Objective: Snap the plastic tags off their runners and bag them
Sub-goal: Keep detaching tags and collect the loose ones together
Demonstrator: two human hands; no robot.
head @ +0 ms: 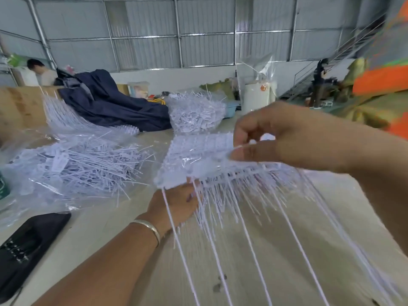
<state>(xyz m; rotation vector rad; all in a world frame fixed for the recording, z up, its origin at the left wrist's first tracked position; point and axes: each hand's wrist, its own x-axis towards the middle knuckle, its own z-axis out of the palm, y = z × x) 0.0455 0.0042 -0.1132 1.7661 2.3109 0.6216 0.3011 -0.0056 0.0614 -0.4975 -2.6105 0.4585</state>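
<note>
At the far left a black pouch (26, 250) lies on the pale surface (276, 250), near its front edge. Behind it a heap of loose white plastic tags (84, 164) is spread over a clear plastic bag (26, 202), the long thin tails pointing every way. Further back, a fan of unsnapped tag strips (64, 115) is propped beside a dark blue cloth (110, 107), and a second clear bag filled with tags (196, 113) stands behind the middle of the surface. A person (42, 71) is seen in the far left background.

At the centre, the left hand (174, 204), with a silver bangle (148, 228) on its wrist, is placed under the near left corner of a sheet of tags still on their runners (198, 160); its fingers are hidden beneath the sheet, so the grip cannot be told for certain, though the sheet appears to be held there. The sheet is kept above the surface, its tails hanging toward the camera.

To the right, the right hand (287, 138) is curled over the far right edge of the same sheet, with the thumb and fingertips pinched on the tag heads. Motion blur softens this hand and the tags under it.
</note>
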